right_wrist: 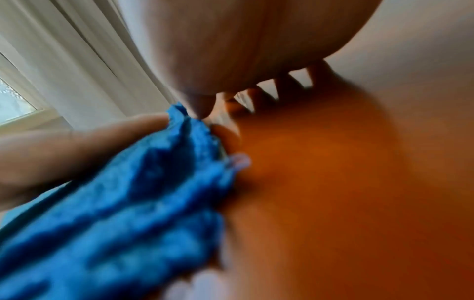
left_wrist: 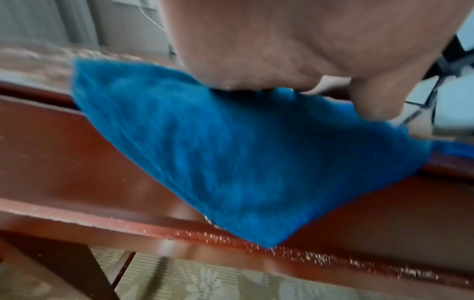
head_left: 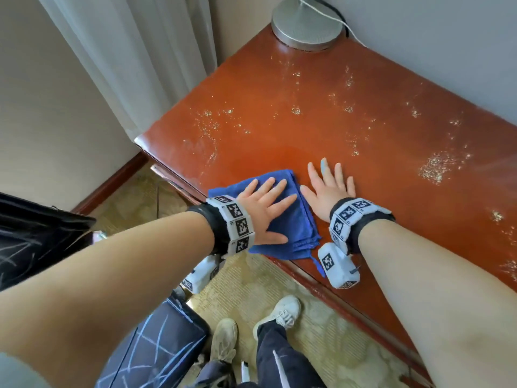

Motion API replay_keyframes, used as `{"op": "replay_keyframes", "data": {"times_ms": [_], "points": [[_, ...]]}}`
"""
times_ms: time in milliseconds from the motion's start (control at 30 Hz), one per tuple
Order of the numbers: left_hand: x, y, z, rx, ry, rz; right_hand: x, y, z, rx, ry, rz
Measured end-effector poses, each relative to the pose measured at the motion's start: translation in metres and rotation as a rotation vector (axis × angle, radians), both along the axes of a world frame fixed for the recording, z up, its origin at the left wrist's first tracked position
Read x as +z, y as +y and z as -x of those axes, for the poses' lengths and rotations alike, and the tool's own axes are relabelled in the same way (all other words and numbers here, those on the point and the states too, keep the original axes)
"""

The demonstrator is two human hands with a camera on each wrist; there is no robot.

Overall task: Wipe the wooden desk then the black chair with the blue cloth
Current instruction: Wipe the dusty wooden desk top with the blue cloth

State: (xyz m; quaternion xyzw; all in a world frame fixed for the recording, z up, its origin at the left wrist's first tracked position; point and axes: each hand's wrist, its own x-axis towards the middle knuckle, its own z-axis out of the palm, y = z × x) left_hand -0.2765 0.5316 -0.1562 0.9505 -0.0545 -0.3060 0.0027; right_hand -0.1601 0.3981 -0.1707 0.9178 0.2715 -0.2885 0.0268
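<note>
Lit brightly and evenly by daylight from the curtained window [right_wrist: 18,101] at left in the right wrist view. Showed a soft sheen on the table [head_left: 349,130], with pale specks glinting. Bent straight lines at the head view's edges. Smeared the blue cloth [right_wrist: 123,219] and the right hand [right_wrist: 231,46] with heavy blur in both wrist views.

Crumb-strewn wooden desk [head_left: 363,141] under blue cloth [head_left: 296,225], lamp base [head_left: 306,26]

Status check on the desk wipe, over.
Left hand flat on blue cloth at desk front edge. Right hand flat beside it. Crumbs ahead; lamp base at far corner.
</note>
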Motion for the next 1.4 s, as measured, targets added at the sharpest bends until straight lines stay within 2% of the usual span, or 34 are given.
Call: {"op": "replay_keyframes", "data": {"times_ms": [100, 233, 433, 600, 767, 967, 1100, 1233, 1400], "points": [[-0.013, -0.010, -0.002, -0.018, 0.010, -0.054, -0.007, -0.005, 0.000, 0.037, -0.032, 0.013], [-0.013, 0.009, -0.012, 0.022, 0.024, -0.068, -0.007, -0.009, -0.001, 0.070, -0.032, 0.018], [-0.013, 0.054, -0.036, 0.339, -0.027, -0.063, -0.001, 0.002, 0.003, 0.049, 0.003, 0.089], [-0.014, 0.078, -0.021, 0.554, -0.035, -0.068, -0.001, 0.031, 0.001, 0.090, -0.013, 0.043], [-0.017, 0.089, 0.009, 0.521, -0.018, -0.079, -0.001, 0.064, 0.010, 0.175, -0.019, -0.009], [-0.017, 0.082, 0.017, 0.312, -0.005, -0.095, -0.003, 0.078, 0.021, 0.130, 0.007, 0.004], [-0.018, 0.094, 0.009, 0.250, -0.041, -0.068, -0.002, 0.076, 0.020, 0.136, 0.000, 0.033], [-0.020, 0.121, -0.004, 0.311, -0.086, -0.053, -0.005, 0.079, 0.023, 0.117, -0.014, 0.059], [-0.020, 0.168, -0.012, 0.566, -0.133, -0.046, -0.004, 0.079, 0.021, 0.114, 0.005, 0.078]]}}
